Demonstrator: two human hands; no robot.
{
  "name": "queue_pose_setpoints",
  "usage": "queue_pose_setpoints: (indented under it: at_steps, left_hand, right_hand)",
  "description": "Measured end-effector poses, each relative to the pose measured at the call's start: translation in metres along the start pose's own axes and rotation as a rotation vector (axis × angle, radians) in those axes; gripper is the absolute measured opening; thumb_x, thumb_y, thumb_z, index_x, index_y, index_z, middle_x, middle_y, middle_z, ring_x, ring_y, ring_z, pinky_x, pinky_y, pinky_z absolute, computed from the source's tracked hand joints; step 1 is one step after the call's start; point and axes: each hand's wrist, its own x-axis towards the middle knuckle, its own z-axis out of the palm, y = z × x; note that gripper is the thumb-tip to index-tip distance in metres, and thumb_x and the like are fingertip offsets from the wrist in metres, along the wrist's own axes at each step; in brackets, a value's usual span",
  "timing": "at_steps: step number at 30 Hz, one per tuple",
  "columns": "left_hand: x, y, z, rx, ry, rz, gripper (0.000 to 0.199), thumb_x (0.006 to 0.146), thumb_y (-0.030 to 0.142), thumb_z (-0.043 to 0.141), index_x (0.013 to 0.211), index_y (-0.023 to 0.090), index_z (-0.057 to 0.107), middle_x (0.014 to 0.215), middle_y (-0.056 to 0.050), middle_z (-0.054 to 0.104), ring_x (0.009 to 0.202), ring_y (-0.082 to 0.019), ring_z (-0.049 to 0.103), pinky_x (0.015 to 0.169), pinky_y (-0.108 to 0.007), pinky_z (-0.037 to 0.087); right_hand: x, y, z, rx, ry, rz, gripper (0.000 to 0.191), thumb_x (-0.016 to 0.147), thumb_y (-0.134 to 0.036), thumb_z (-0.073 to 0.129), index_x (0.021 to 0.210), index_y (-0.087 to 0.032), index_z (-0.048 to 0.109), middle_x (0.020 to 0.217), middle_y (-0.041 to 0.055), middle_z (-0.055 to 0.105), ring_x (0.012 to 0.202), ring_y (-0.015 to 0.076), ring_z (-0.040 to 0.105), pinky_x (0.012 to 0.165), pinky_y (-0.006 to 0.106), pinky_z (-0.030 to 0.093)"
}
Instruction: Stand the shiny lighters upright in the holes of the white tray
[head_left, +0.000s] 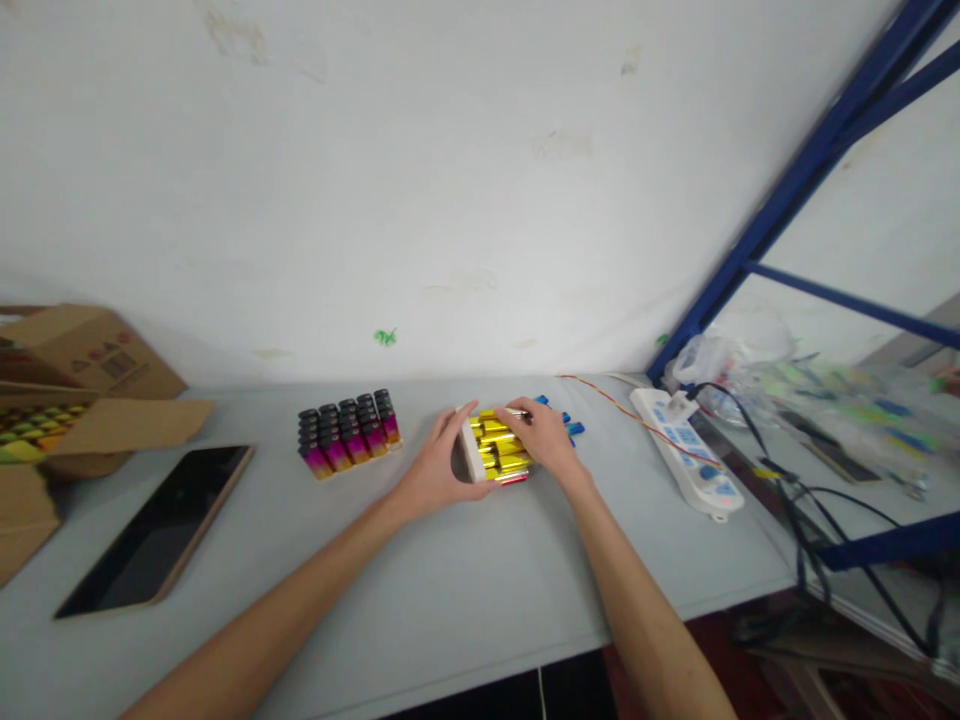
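Note:
My left hand (435,475) is closed around a white tray (471,450) tipped on its side, thumb along the near edge and fingers over the far edge. Shiny yellow cylinders (502,445) sit in rows in the tray and point right. A red one (514,480) lies at the near side. My right hand (544,435) bends over the far end of the rows. Its fingers are pinched near a small silver and dark tip, and the palm hides most of what they grip. Blue cylinders (576,429) stick out just beyond the right hand.
Left of my hands stands a block of black-topped pink-and-yellow cylinders (349,440). A dark tablet (161,530) and an open cardboard box (97,350) are further left. To the right lie a white power strip (686,450), cables, plastic bags (705,360) and a blue metal frame (780,190).

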Motion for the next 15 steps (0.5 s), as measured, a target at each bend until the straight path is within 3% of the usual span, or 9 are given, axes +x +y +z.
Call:
queue_pose_setpoints:
  at_steps: [4,9,15]
  left_hand:
    - [0.0,0.0,0.0,0.018,0.013,0.014,0.107,0.069,0.044,0.089,0.158,0.027,0.033,0.15,-0.012,0.047,0.142,-0.035,0.048,0.123,-0.049,0.038]
    - [0.0,0.001,-0.001,0.026,0.009,0.024,0.106,0.07,0.044,0.088,0.158,0.025,0.033,0.15,-0.013,0.047,0.142,-0.034,0.048,0.122,-0.049,0.039]
    - [0.0,0.0,-0.001,0.032,-0.004,0.006,0.106,0.07,0.048,0.088,0.158,0.028,0.033,0.152,-0.013,0.045,0.143,-0.035,0.046,0.123,-0.05,0.037]
  right_hand:
    - [0.002,0.011,-0.012,-0.014,0.09,0.036,0.035,0.096,-0.051,0.062,0.093,-0.022,0.079,0.087,0.0044,0.08,0.079,0.0205,0.071,0.072,0.028,0.049]
    - [0.003,0.034,-0.043,-0.068,0.22,0.073,0.046,0.096,-0.059,0.056,0.096,-0.019,0.079,0.081,0.0066,0.078,0.074,0.0223,0.068,0.069,0.03,0.047]
    - [0.001,0.058,-0.061,-0.144,0.221,0.036,0.051,0.095,-0.063,0.055,0.091,-0.019,0.079,0.081,0.0085,0.077,0.072,0.0229,0.067,0.069,0.031,0.045]
